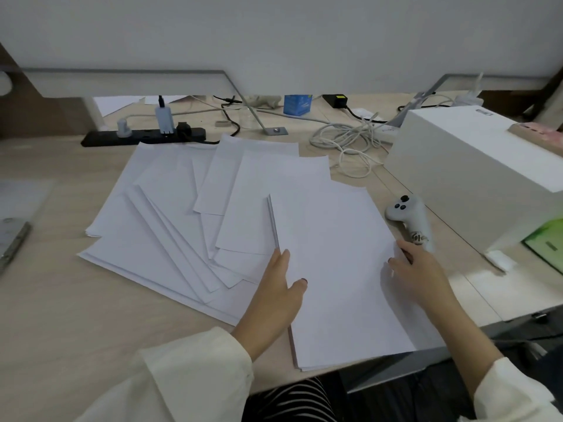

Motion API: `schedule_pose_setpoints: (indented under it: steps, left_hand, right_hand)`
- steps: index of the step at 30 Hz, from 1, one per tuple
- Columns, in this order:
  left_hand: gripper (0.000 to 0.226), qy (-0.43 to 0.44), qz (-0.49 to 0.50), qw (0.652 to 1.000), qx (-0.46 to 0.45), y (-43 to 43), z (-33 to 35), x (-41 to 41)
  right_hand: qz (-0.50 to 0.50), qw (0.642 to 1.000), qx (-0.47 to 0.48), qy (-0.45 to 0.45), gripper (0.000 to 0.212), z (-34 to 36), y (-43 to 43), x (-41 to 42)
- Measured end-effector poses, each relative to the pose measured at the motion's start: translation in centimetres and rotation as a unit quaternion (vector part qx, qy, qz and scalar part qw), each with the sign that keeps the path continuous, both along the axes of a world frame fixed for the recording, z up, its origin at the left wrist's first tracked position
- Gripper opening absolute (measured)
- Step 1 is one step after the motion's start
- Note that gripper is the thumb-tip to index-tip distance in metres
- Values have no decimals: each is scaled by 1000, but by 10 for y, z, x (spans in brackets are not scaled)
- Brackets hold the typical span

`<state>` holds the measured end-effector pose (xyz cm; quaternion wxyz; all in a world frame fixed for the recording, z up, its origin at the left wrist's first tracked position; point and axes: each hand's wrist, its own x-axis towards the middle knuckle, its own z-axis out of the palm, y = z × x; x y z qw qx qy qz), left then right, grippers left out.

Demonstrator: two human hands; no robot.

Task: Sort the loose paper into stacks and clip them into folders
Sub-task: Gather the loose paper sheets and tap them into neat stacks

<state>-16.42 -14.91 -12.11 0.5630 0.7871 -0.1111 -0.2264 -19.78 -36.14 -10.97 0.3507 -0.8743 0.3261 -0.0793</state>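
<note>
Tabletop (61,315): light wood. It carries everything named below.
Metal plate (12,239): flat at the left edge.
Power strip (143,137): black, along the far edge left of the middle, with several plugs in it.
Loose sheets (158,226): white and blank, fanned out and overlapping across the middle of the tabletop. Their far corners reach almost to the power strip.
Left hand (274,296): open, with a cream sleeve. The fingers lie straight along the left edge of the stack, and the thumb rests flat on its top sheet.
Stack (335,269): squared white sheets lying flat between the two hands, right of the fan and overlapping its nearest sheets. Its near end juts past the tabletop's near edge.
Cables (350,141): a white tangle near the far edge, beyond the stack.
Right hand (417,272): fingertips touch the stack's right edge, back of the hand up. I cannot tell whether it pinches the sheets or only touches them.
Controller (408,220): white with dark buttons, lying just beside the stack's right edge, by the right hand's fingertips.
Box (472,166): large, white and closed, toward the right edge, so its contents are hidden.
Green item (545,242): at the right edge beside the box. I cannot tell what it is.
</note>
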Motion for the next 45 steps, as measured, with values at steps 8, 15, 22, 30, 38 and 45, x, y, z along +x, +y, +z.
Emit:
schedule_pose_setpoints:
  steps: [8, 15, 22, 30, 38, 45]
  left_hand:
    - [58, 21, -23, 999, -27, 13, 2, 11]
    - [49, -25, 59, 998, -14, 59, 23, 43]
    - [50, -28, 210, 977, -3, 128, 29, 87]
    - [48, 115, 316, 928, -161, 157, 20, 124]
    - [32, 128, 206, 963, -120, 139, 11, 133]
    - [27, 145, 177, 965, -127, 140, 5, 131]
  right_hand:
    - [15, 1000, 0, 11, 36, 3, 1, -1]
    - [113, 993, -6, -27, 48, 31, 34, 25]
    - [261, 965, 23, -22, 46, 47, 118, 99]
    - [286, 946, -89, 123, 84, 16, 202, 156]
    - [301, 911, -205, 192, 74, -5, 220, 163]
    - [315, 879, -272, 233, 58, 2, 229, 156]
